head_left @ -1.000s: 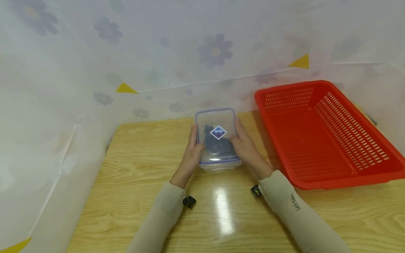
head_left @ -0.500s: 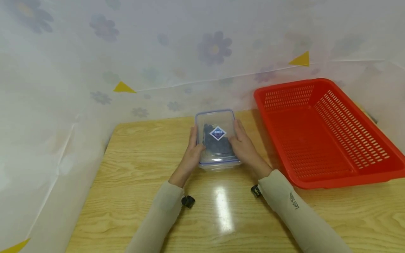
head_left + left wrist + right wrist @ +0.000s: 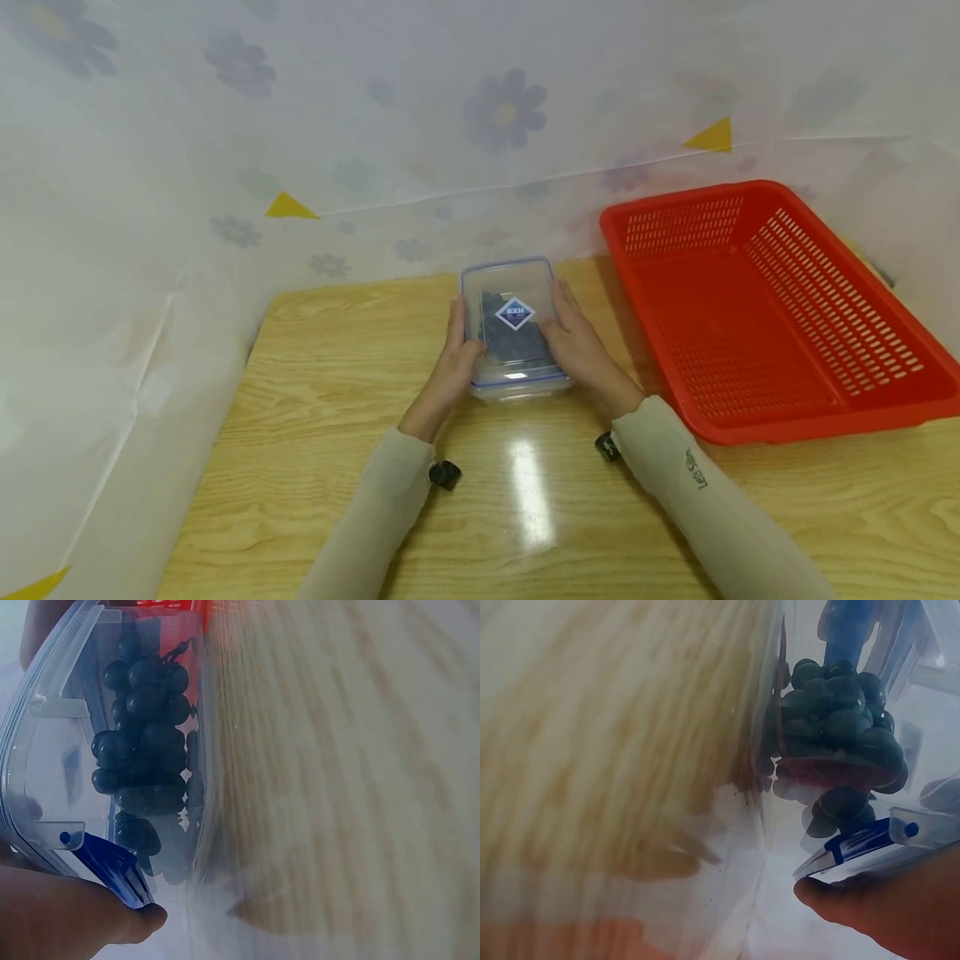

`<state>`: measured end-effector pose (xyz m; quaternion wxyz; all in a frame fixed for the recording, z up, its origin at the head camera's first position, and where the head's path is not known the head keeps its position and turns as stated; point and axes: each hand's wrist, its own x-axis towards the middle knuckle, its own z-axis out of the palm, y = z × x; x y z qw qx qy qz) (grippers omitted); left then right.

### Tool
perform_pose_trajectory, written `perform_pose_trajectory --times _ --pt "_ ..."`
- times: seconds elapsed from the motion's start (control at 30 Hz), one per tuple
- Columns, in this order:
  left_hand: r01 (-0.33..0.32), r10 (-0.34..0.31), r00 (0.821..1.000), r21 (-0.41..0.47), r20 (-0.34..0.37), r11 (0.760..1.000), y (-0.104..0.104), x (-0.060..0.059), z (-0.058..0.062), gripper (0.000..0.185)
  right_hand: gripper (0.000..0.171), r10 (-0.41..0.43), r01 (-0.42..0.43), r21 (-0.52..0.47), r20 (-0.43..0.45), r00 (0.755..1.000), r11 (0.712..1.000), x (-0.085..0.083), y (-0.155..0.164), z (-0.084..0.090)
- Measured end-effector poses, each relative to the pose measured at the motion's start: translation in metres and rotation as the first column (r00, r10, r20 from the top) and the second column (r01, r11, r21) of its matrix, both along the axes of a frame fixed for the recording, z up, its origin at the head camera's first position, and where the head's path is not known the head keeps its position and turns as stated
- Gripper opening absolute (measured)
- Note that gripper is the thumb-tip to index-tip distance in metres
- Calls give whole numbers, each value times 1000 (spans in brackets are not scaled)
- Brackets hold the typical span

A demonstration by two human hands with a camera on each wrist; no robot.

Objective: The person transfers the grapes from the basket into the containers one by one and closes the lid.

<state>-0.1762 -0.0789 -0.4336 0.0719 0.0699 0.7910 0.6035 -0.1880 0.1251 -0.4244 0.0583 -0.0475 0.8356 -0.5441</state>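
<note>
Gripping opposite sides of the clear container (image 3: 521, 392) of grapes (image 3: 146, 746) on the table (image 3: 337, 350) are the fingers of left hand (image 3: 453, 362) and right hand (image 3: 581, 348). Uneven pressure on projecting latches (image 3: 112, 868) could leave the lid (image 3: 487, 282) unsealed.

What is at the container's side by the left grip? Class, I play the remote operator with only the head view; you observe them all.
Observer: A blue left latch; the left wrist view shows one digit of the left grip at its end.
Operator: And on the right?
Observer: A blue right latch on the clear container, with a digit of the right grip at its end.
Operator: What are the dark contents like from the side?
Observer: Round, grape-like and clustered, with a bit of stem showing in the left wrist view.
</note>
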Motion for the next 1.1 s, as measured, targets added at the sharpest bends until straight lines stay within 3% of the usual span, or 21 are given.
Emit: perform_pose_trajectory --times 0.5,0.73,0.83,0.97,1.1 --pt "13 -14 1000 -42 -17 999 0 2 -2 81 66 7 -7 7 -48 999 1000 2 0 -2" --pt "34 -42 998 -134 -52 990 -1 2 -4 75 66 30 -19 123 -91 995 992 1 2 -2" --pt "36 -55 995 -235 -77 971 -3 2 -5 80 66 42 -26 168 -95 995 985 0 3 -2" --pt "19 -63 993 -390 -101 921 -2 3 -2 86 63 37 -17 185 -105 994 983 -1 4 -4" --pt "5 -63 992 -475 -106 880 0 5 1 87 56 -9 34 169 -147 989 985 -4 8 -8"
